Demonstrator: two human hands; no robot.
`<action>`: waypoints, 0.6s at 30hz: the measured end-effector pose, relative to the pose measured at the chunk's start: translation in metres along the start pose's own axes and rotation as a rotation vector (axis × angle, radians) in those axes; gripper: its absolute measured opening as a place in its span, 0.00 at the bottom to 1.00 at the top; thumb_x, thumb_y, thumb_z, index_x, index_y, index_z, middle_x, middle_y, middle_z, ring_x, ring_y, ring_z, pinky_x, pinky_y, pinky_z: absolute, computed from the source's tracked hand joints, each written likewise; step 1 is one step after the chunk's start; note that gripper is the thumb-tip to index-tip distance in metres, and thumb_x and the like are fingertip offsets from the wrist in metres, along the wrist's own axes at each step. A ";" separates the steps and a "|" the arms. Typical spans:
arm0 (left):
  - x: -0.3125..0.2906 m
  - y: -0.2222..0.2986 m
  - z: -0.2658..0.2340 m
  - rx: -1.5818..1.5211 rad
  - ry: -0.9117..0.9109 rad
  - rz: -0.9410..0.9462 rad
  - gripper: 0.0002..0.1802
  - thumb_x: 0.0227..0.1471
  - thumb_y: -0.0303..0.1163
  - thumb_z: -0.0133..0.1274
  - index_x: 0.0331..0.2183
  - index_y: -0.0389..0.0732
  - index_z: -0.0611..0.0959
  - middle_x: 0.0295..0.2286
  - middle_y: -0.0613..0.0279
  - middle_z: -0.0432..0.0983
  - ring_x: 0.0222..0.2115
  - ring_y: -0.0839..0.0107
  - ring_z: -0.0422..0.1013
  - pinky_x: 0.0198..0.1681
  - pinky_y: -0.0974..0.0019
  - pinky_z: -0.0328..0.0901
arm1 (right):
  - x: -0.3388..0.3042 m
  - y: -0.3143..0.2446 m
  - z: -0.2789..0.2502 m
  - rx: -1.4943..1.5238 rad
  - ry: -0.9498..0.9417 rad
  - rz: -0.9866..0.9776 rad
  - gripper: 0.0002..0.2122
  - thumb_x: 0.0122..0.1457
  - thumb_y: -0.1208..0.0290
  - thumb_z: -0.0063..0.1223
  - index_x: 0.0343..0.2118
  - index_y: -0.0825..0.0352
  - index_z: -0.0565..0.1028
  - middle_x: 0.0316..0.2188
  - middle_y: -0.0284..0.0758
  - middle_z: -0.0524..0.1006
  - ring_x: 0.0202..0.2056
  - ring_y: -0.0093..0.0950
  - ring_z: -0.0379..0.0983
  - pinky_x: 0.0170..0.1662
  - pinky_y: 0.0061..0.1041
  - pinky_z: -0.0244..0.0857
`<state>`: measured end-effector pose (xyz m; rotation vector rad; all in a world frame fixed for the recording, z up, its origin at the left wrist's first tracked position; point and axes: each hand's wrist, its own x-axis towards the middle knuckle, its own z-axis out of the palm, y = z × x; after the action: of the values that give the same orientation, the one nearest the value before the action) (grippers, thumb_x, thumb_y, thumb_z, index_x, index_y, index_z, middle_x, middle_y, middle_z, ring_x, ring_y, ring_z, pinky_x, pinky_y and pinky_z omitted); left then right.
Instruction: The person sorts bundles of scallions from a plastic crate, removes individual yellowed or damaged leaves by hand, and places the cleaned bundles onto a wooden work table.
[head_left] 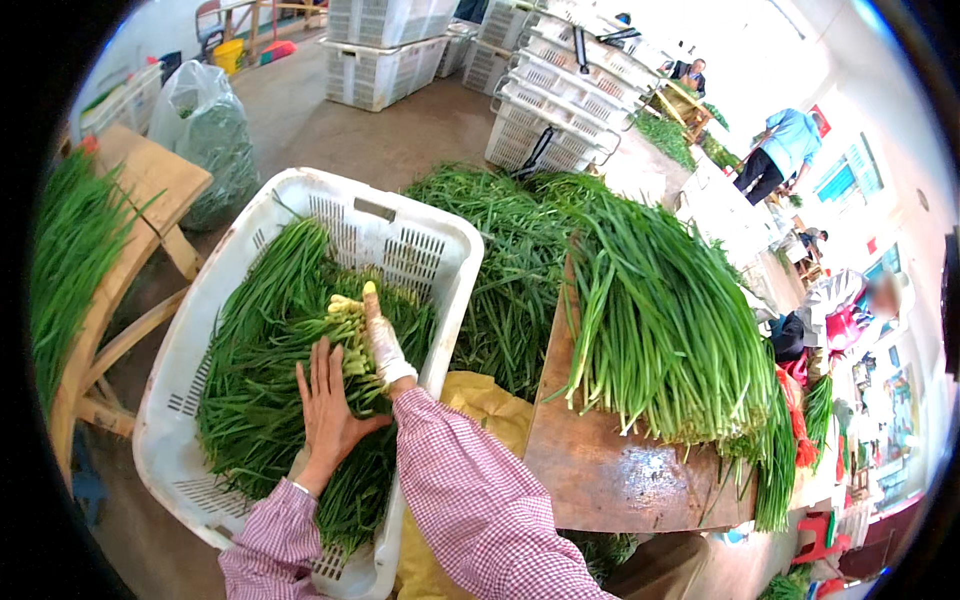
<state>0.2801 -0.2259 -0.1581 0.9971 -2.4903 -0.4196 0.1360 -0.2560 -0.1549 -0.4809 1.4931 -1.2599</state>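
Observation:
A white plastic crate [460, 250] holds bunches of garlic chives [265, 310] in front of me. My left hand [335, 405] lies on the chives in the crate, its fingers stretched out and the thumb apart. Just beyond it my right hand [383, 340], in a whitish covering with a yellow fingertip, stands edge-on with a finger extended. Its palm side rests against the pale stem ends [346, 318] of a bunch. Part of the right hand's fingers is hidden behind those stems.
To the right, a wooden board [620, 490] bears a large pile of chives [670, 330]. Loose greens [500, 270] and a yellow sack [485, 400] lie between crate and board. A wooden bench [150, 190] stands left; stacked crates [560, 100] rise ahead. Other people work at far right.

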 end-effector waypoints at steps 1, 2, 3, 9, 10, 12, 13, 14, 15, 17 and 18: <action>-0.004 -0.001 0.006 0.064 0.035 0.013 0.64 0.20 0.52 0.63 0.53 0.37 0.45 0.55 0.55 0.37 0.57 0.60 0.35 0.57 0.51 0.28 | -0.009 -0.001 0.003 0.151 -0.089 -0.192 0.34 0.50 0.37 0.26 0.39 0.66 0.72 0.35 0.31 0.74 0.37 0.24 0.67 0.43 0.20 0.57; -0.001 -0.003 0.011 0.081 0.058 -0.007 0.63 0.21 0.51 0.63 0.53 0.38 0.45 0.55 0.55 0.38 0.57 0.61 0.35 0.57 0.50 0.29 | 0.000 0.006 0.001 0.224 -0.151 -0.266 0.33 0.51 0.38 0.26 0.39 0.66 0.73 0.36 0.34 0.73 0.41 0.26 0.66 0.46 0.23 0.56; 0.001 -0.008 0.015 0.094 0.072 -0.031 0.63 0.21 0.50 0.63 0.54 0.39 0.45 0.55 0.56 0.38 0.56 0.61 0.36 0.57 0.50 0.29 | 0.000 0.007 0.004 0.206 -0.142 -0.257 0.32 0.52 0.39 0.26 0.38 0.65 0.73 0.37 0.34 0.73 0.41 0.27 0.65 0.48 0.25 0.55; -0.001 -0.023 0.008 -0.159 0.200 -0.235 0.58 0.25 0.39 0.64 0.54 0.43 0.46 0.54 0.57 0.44 0.55 0.61 0.44 0.57 0.52 0.32 | -0.024 -0.003 0.028 0.005 -0.222 -0.278 0.30 0.50 0.38 0.32 0.40 0.63 0.71 0.41 0.36 0.68 0.43 0.27 0.62 0.48 0.24 0.53; -0.004 -0.020 0.005 -0.212 0.224 -0.230 0.57 0.25 0.37 0.64 0.54 0.43 0.47 0.53 0.55 0.46 0.53 0.57 0.46 0.56 0.52 0.36 | -0.022 0.002 0.033 -0.073 -0.159 -0.223 0.30 0.50 0.39 0.33 0.40 0.63 0.71 0.41 0.36 0.68 0.43 0.28 0.63 0.48 0.24 0.53; -0.005 -0.010 -0.012 -0.532 0.225 -0.365 0.56 0.25 0.37 0.64 0.54 0.43 0.48 0.52 0.53 0.48 0.51 0.52 0.48 0.55 0.52 0.40 | -0.023 0.011 0.044 -0.157 -0.143 -0.317 0.29 0.51 0.40 0.32 0.36 0.65 0.73 0.38 0.39 0.70 0.41 0.30 0.64 0.47 0.24 0.54; -0.009 -0.015 -0.005 -0.596 0.321 -0.360 0.52 0.30 0.38 0.62 0.53 0.42 0.49 0.51 0.51 0.50 0.50 0.50 0.49 0.53 0.52 0.43 | -0.032 0.008 0.049 -0.187 -0.147 -0.356 0.32 0.50 0.38 0.29 0.36 0.66 0.72 0.38 0.41 0.70 0.42 0.33 0.64 0.47 0.25 0.53; -0.013 -0.018 0.003 -0.531 0.336 -0.305 0.51 0.31 0.38 0.61 0.53 0.42 0.50 0.51 0.51 0.50 0.50 0.50 0.48 0.54 0.52 0.42 | -0.039 0.007 0.049 -0.222 -0.143 -0.399 0.34 0.50 0.36 0.25 0.37 0.66 0.72 0.38 0.43 0.70 0.42 0.37 0.65 0.47 0.27 0.53; -0.015 -0.019 0.010 -0.473 0.351 -0.247 0.49 0.33 0.39 0.60 0.53 0.42 0.50 0.51 0.51 0.50 0.50 0.50 0.48 0.54 0.52 0.41 | -0.040 0.011 0.048 -0.304 -0.045 -0.385 0.34 0.50 0.37 0.24 0.35 0.66 0.72 0.36 0.42 0.71 0.41 0.38 0.65 0.46 0.28 0.54; -0.018 -0.005 0.008 -0.411 0.384 -0.134 0.44 0.38 0.39 0.56 0.53 0.42 0.51 0.51 0.51 0.50 0.52 0.52 0.47 0.54 0.51 0.38 | -0.048 0.019 0.041 -0.294 0.022 -0.404 0.34 0.51 0.38 0.24 0.35 0.68 0.72 0.35 0.45 0.71 0.40 0.40 0.65 0.45 0.30 0.54; -0.020 -0.008 0.004 -0.338 0.451 -0.087 0.43 0.38 0.40 0.56 0.53 0.42 0.52 0.51 0.51 0.50 0.53 0.54 0.46 0.55 0.50 0.36 | -0.055 0.020 0.048 -0.292 0.049 -0.431 0.34 0.51 0.39 0.24 0.35 0.69 0.71 0.35 0.46 0.71 0.41 0.40 0.65 0.45 0.30 0.54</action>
<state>0.2957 -0.2173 -0.1703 0.9396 -1.9054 -0.5515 0.2035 -0.2247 -0.1407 -1.0131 1.6803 -1.3907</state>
